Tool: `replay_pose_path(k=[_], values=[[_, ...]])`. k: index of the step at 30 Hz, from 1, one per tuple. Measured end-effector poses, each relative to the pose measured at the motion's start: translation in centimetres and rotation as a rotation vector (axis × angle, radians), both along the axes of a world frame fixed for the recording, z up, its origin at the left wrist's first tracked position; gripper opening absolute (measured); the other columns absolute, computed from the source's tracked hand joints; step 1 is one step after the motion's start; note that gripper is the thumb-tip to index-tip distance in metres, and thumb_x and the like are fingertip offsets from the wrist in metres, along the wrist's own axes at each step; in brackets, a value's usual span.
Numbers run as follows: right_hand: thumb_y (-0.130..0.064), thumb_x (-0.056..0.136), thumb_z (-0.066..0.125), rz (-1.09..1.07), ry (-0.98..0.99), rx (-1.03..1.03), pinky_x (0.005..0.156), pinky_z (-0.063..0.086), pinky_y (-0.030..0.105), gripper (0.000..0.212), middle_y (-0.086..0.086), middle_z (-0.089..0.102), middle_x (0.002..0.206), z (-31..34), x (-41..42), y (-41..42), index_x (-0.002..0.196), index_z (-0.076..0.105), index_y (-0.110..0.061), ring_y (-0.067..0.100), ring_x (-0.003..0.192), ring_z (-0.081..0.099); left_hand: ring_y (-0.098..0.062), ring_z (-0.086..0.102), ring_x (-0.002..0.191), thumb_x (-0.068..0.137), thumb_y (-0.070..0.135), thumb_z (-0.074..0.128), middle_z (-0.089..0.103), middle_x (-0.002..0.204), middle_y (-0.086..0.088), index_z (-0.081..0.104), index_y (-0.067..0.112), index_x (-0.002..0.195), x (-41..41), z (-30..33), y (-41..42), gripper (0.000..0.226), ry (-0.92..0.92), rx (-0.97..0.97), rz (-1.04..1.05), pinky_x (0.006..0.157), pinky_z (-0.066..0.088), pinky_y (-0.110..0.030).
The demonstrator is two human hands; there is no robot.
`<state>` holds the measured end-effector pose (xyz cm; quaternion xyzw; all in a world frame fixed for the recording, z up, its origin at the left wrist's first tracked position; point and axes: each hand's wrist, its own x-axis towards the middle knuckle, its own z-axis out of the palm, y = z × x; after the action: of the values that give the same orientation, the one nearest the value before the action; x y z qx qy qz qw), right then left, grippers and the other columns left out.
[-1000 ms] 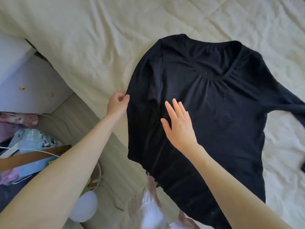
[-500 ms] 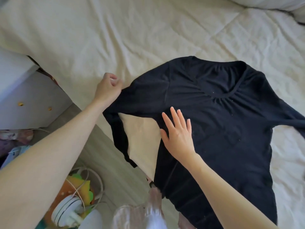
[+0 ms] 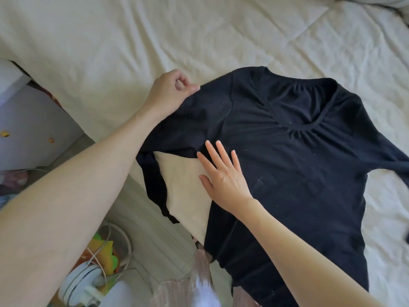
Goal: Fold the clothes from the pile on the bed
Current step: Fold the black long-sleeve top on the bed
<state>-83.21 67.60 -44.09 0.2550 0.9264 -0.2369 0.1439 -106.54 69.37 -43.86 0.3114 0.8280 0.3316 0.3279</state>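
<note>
Sleeve pulled farther out; left fingers pinching.

Shirt's right sleeve cut off

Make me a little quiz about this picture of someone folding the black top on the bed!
1. True or false: the left hand pinches the sleeve of the black top.
2. What is the right hand doing? A) lying flat on the top with straight fingers B) holding a hanger C) gripping the neckline
3. Fill in: the top is spread on the cream ____.

Key
1. True: its grip is on the sleeve near the shoulder.
2. A
3. bed cover
</note>
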Motion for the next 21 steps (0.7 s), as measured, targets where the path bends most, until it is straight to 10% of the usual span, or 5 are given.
replay_pose_path(k=[7,15,21], values=[[-0.031,0.099,0.042,-0.010,-0.008,-0.009,0.118,0.005,0.052,0.052,0.004,0.007,0.160,-0.2,0.4,-0.3,0.148,0.029,-0.020,0.026,0.147,-0.003,0.008,0.054,0.091,0.071,0.054,0.072,0.059,0.095,0.024,0.060,0.036,0.092,-1.0,-1.1,-8.2,0.030,-0.197,-0.227,-0.087,0.071,0.037,-0.012],[-0.027,0.100,0.041,-0.143,0.018,-0.062,0.117,0.002,0.047,0.053,0.004,0.005,0.160,0.5,1.6,-1.3,0.149,0.025,-0.020,0.023,0.147,-0.003,0.000,0.052,0.097,0.079,0.035,0.073,0.053,0.111,0.012,0.045,0.021,0.123,3.5,-2.3,-15.9,0.054,-0.319,-0.197,0.320,0.075,0.038,-0.013],[-0.035,0.101,0.037,-0.240,-0.165,-0.052,0.117,0.004,0.048,0.056,0.002,0.000,0.160,0.6,6.3,-3.1,0.151,0.016,-0.024,0.022,0.147,-0.006,-0.020,0.057,0.089,0.091,0.024,0.060,0.057,0.083,0.005,0.055,0.012,0.096,6.5,-1.9,-18.3,0.014,-0.178,-0.255,0.363,0.060,0.036,-0.017]])
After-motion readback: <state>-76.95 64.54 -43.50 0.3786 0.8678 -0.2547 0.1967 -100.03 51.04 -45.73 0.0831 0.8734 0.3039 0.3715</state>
